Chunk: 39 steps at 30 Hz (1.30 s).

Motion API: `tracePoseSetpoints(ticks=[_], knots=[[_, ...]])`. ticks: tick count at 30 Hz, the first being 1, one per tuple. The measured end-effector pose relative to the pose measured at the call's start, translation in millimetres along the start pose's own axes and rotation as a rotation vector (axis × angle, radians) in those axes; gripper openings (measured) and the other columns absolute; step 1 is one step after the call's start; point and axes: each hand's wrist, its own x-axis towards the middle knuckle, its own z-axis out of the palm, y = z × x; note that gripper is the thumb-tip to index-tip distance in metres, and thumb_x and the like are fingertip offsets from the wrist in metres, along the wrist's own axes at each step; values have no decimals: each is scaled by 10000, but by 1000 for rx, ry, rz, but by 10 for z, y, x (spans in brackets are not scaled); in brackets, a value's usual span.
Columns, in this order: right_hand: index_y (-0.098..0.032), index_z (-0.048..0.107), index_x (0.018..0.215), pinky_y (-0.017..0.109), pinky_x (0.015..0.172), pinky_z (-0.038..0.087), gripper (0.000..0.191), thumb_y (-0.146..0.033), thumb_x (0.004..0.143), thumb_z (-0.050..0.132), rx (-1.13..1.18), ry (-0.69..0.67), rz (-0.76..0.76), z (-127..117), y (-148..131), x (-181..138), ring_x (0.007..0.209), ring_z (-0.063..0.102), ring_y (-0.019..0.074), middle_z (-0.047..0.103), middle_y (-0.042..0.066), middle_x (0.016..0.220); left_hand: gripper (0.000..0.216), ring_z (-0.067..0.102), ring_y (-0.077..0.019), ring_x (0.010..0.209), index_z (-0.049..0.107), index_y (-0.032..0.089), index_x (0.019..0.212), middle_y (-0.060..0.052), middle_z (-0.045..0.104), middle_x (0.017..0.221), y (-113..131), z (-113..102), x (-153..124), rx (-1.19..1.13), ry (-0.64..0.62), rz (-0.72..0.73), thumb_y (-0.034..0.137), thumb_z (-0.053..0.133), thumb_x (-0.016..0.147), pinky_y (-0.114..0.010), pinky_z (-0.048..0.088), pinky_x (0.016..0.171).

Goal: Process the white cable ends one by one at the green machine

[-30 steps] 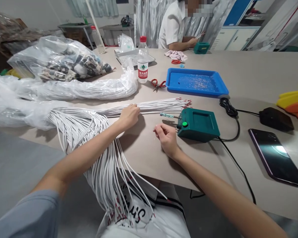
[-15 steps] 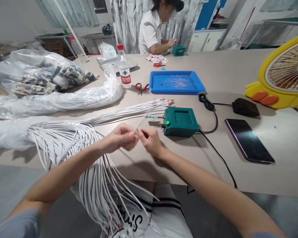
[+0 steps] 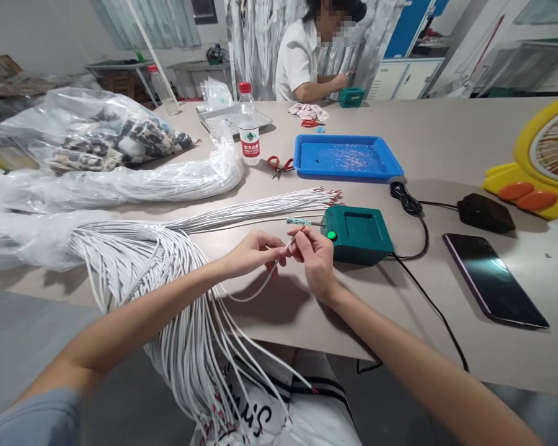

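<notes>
My left hand [image 3: 255,251] pinches a thin white cable [image 3: 261,290] between thumb and fingers. Close beside it, my right hand [image 3: 315,257] grips the same cable near its reddish tip, which pokes up past the fingers. From the hands the cable sags in a loop back toward a thick bundle of white cables [image 3: 181,322] that hangs over the table edge onto my lap. Right behind my right hand stands a green machine box [image 3: 360,232] with a green button. A light-green piece [image 3: 299,222] sits on the rod at its left side.
More white cables [image 3: 260,207] with red ends lie left of the box. Behind are a blue tray [image 3: 348,173], red-handled scissors [image 3: 280,166] and a water bottle [image 3: 250,133]. A phone [image 3: 493,279] and yellow fan [image 3: 534,167] stand right. A co-worker [image 3: 300,59] sits across.
Both hands have shifted right and up toward the green box. The cable's reddish tip now shows at my right fingers. The view has swung slightly left.
</notes>
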Motion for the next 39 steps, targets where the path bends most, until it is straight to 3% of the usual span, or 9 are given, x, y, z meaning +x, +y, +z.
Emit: tracePoseSetpoints(ticks=[6,9,12,18,23,34,39], knots=[[-178,646,857,233,502,389,271,-437,855,563,-63,2,18,-48,12,61,535,448,91,545,-3,663,281,609,-103,498,678,121,953,-62,683,817,-15,40,-25,-119,37,-81,331,689,767,-218,491,498],[-180,660,808,258,568,445,293,-458,846,577,-139,-72,-39,-46,23,75,613,512,108,558,21,766,231,648,-126,613,684,108,881,-66,680,806,-30,34,-29,-204,66,-89,309,699,768,-230,506,596],[-181,665,837,268,591,461,276,-436,863,565,-151,-121,-78,-43,41,73,612,517,101,555,23,813,234,650,-123,615,694,105,856,-61,672,811,-41,29,-32,-253,77,-90,321,710,767,-226,483,594],[-194,645,1050,243,555,464,230,-305,854,601,-253,-87,-174,-66,43,44,734,558,130,547,37,885,231,638,-116,573,708,110,822,-22,641,678,-28,41,-36,-275,123,-117,312,758,723,-206,444,546],[-226,608,1108,214,518,446,274,-229,834,621,-394,-24,-286,-76,29,10,685,535,103,542,21,882,219,617,-111,541,695,96,764,-21,627,643,-18,47,-38,-272,169,-70,304,754,729,-206,436,526],[-223,639,986,218,538,465,167,-225,819,633,-392,64,-254,-82,-1,50,721,552,114,545,21,865,218,618,-113,527,687,100,785,-43,654,680,5,28,-42,-224,170,-49,312,728,754,-211,430,510],[-226,642,991,218,509,451,168,-226,824,627,-407,32,-305,-94,-5,47,700,542,112,551,26,877,223,608,-110,520,665,101,753,-15,617,617,5,35,-42,-224,167,-40,306,750,732,-207,427,506]])
